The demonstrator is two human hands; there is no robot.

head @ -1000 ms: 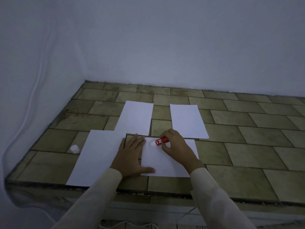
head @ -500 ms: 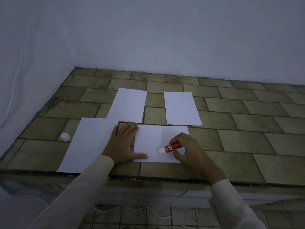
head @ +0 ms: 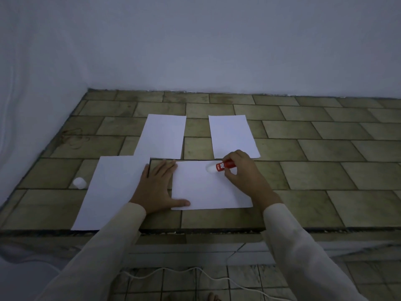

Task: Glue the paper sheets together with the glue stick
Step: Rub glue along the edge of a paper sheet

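Observation:
Several white paper sheets lie on a tiled ledge. The nearest sheet (head: pixel 208 190) lies crosswise in front of me. My left hand (head: pixel 157 190) presses flat on its left edge, thumb on the paper. My right hand (head: pixel 243 170) grips a red glue stick (head: pixel 223 166), whose white tip touches the sheet near its far edge. A larger sheet (head: pixel 110 190) lies to the left, and two upright sheets, the left one (head: pixel 161 135) and the right one (head: pixel 233 135), lie farther back.
A small white cap (head: pixel 79 183) stands on the tiles left of the sheets. The ledge's front edge (head: pixel 217 231) runs just below my wrists. White walls close the back and left. A white cable (head: pixel 195 272) trails on the floor below.
My right hand has drawn the glue stick from the sheet's near edge back up to its far edge. My left hand stays pressed on the sheet.

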